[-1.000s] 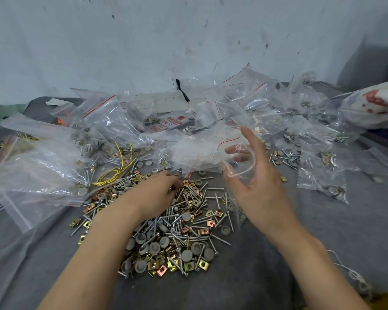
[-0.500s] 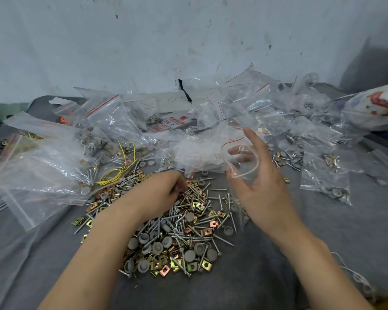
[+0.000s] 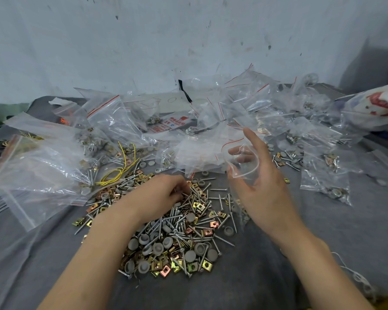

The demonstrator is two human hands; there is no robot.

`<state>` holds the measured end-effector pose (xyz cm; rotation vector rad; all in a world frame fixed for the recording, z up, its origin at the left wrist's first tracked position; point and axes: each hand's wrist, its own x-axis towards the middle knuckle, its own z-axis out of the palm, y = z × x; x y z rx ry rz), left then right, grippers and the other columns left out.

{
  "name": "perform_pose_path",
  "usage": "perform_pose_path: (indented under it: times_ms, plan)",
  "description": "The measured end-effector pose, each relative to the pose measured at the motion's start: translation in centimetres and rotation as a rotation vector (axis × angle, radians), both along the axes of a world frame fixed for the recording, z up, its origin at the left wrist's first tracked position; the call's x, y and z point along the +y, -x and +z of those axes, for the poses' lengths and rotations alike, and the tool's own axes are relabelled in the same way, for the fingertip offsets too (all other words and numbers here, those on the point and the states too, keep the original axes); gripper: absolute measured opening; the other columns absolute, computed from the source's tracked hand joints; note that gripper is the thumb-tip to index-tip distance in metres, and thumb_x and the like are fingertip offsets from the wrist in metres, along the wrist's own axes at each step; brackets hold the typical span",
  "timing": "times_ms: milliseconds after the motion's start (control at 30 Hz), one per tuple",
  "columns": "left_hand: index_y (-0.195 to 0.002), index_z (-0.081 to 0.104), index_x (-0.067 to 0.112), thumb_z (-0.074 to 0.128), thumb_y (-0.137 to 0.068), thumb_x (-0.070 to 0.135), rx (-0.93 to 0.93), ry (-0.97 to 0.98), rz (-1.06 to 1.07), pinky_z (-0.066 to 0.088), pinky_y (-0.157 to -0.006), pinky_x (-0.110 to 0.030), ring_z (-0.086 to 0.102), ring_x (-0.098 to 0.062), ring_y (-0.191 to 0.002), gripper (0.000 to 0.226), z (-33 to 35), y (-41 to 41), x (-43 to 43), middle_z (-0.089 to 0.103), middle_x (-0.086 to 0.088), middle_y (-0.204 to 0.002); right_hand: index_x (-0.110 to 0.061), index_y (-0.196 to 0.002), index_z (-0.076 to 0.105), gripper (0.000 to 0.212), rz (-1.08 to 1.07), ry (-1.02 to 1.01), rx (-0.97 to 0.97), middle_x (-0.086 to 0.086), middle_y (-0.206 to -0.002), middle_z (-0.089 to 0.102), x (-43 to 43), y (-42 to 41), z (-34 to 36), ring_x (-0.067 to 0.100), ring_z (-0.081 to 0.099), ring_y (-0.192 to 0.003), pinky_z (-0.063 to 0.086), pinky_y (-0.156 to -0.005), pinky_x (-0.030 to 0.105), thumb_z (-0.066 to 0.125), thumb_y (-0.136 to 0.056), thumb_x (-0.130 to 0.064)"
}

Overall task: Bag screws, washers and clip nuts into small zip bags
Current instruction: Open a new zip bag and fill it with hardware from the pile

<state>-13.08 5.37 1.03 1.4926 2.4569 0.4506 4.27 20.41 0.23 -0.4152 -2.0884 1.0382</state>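
Right hand grips a small clear zip bag with its mouth open, above the loose pile of silver screws, grey round washers and brass square clip nuts on the grey tabletop. Left hand has its fingers curled into that pile; can't tell if it holds anything. Red-and-white printed pack behind shows a "5"; other print is too small to read.

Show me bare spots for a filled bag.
Bare grey cloth right of the right hand holding the small zip bag, this side of the filled bags; also its near edge below the hardware pile. Crowded: that pile under the left hand, bag heap behind.
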Motion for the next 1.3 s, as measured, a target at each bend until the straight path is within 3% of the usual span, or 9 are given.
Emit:
perform_pose_path:
  times_ms: [133,233,300,467,667,833,967,1100,1300]
  plan:
    - [-0.117,0.062,0.028,0.051,-0.100,0.017,0.002,-0.008,0.007,0.046,-0.083,-0.023,0.058,-0.008,-0.095,0.023,-0.3,-0.1,0.1,0.065,0.008,-0.106,-0.048,-0.151,0.027,0.072,-0.004,-0.011,-0.002,-0.030,-0.119,0.058,0.0,-0.1,0.0,-0.005,0.051,-0.121,0.044,-0.095,0.014,0.059,-0.087,-0.050]
    - [-0.120,0.059,0.032,0.044,-0.103,0.020,-0.067,-0.057,0.044,0.041,-0.067,-0.008,0.057,0.007,-0.083,0.025,-0.6,0.0,-0.2,0.062,0.017,-0.097,-0.046,-0.152,0.026,0.072,-0.004,-0.026,-0.001,-0.030,-0.119,0.058,-0.1,-0.2,0.1,-0.001,0.052,-0.122,0.048,-0.103,0.039,0.058,-0.087,-0.050]
    - [-0.119,0.059,0.034,0.042,-0.104,0.021,-0.105,-0.097,0.070,0.039,-0.062,-0.005,0.057,0.011,-0.081,0.026,-0.6,-0.1,-0.4,0.063,0.021,-0.094,-0.044,-0.152,0.027,0.072,-0.001,-0.034,0.004,-0.027,-0.120,0.059,-0.2,-0.1,0.1,0.002,0.052,-0.122,0.048,-0.102,0.044,0.058,-0.088,-0.050]
    - [-0.099,0.060,0.039,0.052,-0.099,0.020,-0.131,-0.297,0.098,0.043,-0.060,-0.014,0.058,0.006,-0.071,0.021,-0.2,-0.2,-0.6,0.065,0.014,-0.090,-0.045,-0.152,0.027,0.072,-0.004,-0.046,0.008,-0.023,-0.121,0.059,-0.1,0.0,0.0,0.006,0.053,-0.123,0.050,-0.100,0.047,0.058,-0.087,-0.049]
    - [-0.099,0.065,0.030,0.063,-0.094,0.016,-0.240,-0.428,0.121,0.047,-0.072,-0.023,0.056,-0.002,-0.069,0.015,0.2,-0.6,-0.8,0.060,0.012,-0.076,-0.048,-0.152,0.025,0.073,-0.007,-0.055,-0.002,-0.023,-0.121,0.059,-0.1,0.0,-0.2,0.009,0.054,-0.122,0.051,-0.099,0.049,0.059,-0.087,-0.052]
    - [-0.101,0.065,0.028,0.062,-0.095,0.015,-0.227,-0.446,0.128,0.044,-0.066,-0.016,0.054,0.001,-0.068,0.015,0.1,-0.6,-0.8,0.059,0.011,-0.078,-0.045,-0.153,0.027,0.073,-0.013,-0.060,-0.009,-0.024,-0.120,0.060,-0.2,0.1,-0.1,0.009,0.055,-0.121,0.051,-0.098,0.050,0.061,-0.089,-0.047]
    - [-0.100,0.060,0.035,0.054,-0.099,0.019,-0.071,-0.310,0.205,0.044,-0.068,-0.013,0.060,-0.001,-0.081,0.016,-0.3,0.1,-1.2,0.064,0.012,-0.096,-0.045,-0.152,0.027,0.072,-0.017,-0.061,-0.022,-0.029,-0.119,0.058,-0.2,0.0,0.0,0.005,0.054,-0.121,0.051,-0.099,0.048,0.061,-0.089,-0.047]
    - [-0.112,0.064,0.028,0.048,-0.101,0.022,0.073,-0.114,0.257,0.043,-0.099,-0.037,0.052,-0.019,-0.112,0.020,-1.0,0.4,-1.4,0.056,0.005,-0.116,-0.045,-0.153,0.027,0.072,-0.021,-0.062,-0.031,-0.032,-0.120,0.055,-0.3,0.0,0.1,0.004,0.054,-0.120,0.050,-0.100,0.047,0.060,-0.089,-0.049]
    - [-0.123,0.061,0.036,0.044,-0.102,0.035,0.178,0.003,0.140,0.036,-0.108,-0.045,0.042,-0.019,-0.125,0.028,-0.4,-0.2,-1.2,0.053,0.008,-0.126,-0.044,-0.152,0.028,0.071,-0.025,-0.058,-0.035,-0.031,-0.117,0.057,-0.4,-0.1,0.2,0.004,0.055,-0.119,0.049,-0.100,0.047,0.063,-0.090,-0.042]
